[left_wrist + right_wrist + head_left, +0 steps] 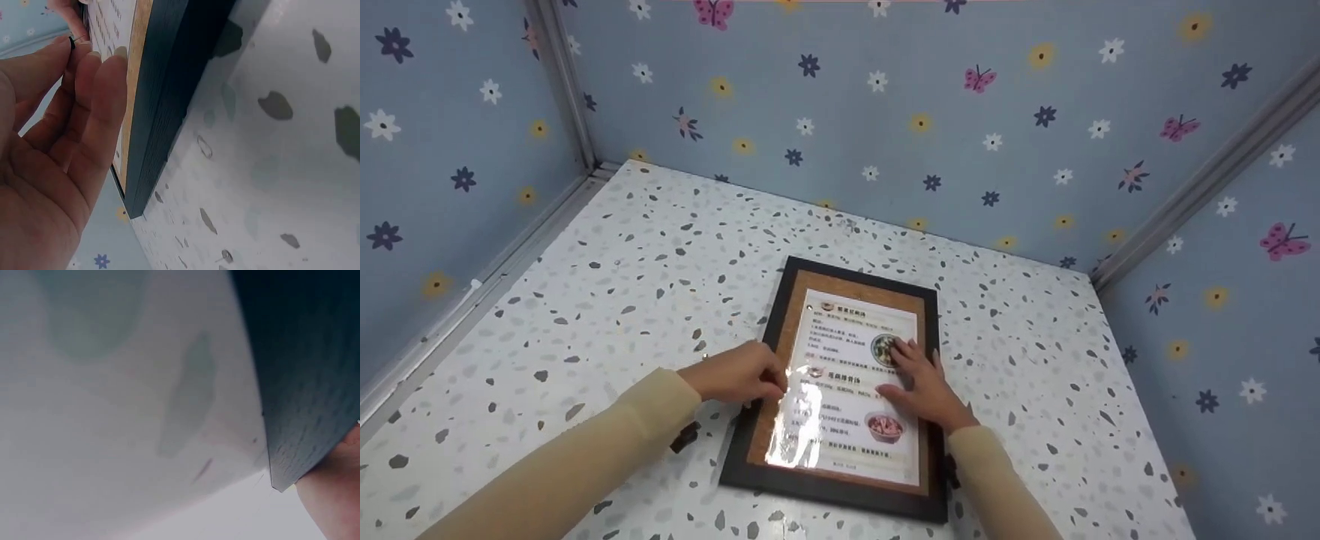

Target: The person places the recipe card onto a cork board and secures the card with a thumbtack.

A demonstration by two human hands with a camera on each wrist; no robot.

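A laminated sheet (840,401) with printed text and food pictures lies on a cork board (759,442) in a black frame (840,496). At the sheet's left edge, my left hand (742,373) pinches a small black-headed push pin (72,43) between thumb and fingers. Its thin metal needle shows in the left wrist view, pointing towards the sheet. My right hand (922,384) rests on the right half of the sheet, fingers spread. A small pin-like dot (809,307) sits at the sheet's upper left corner. Only part of the right hand (343,489) shows in the right wrist view.
The board lies on a white speckled table (660,247). Blue flowered panels (870,97) enclose it at the back and both sides. Left of the frame, a small pin-like item (226,256) and a thin oval ring shape (204,147) are on the tabletop.
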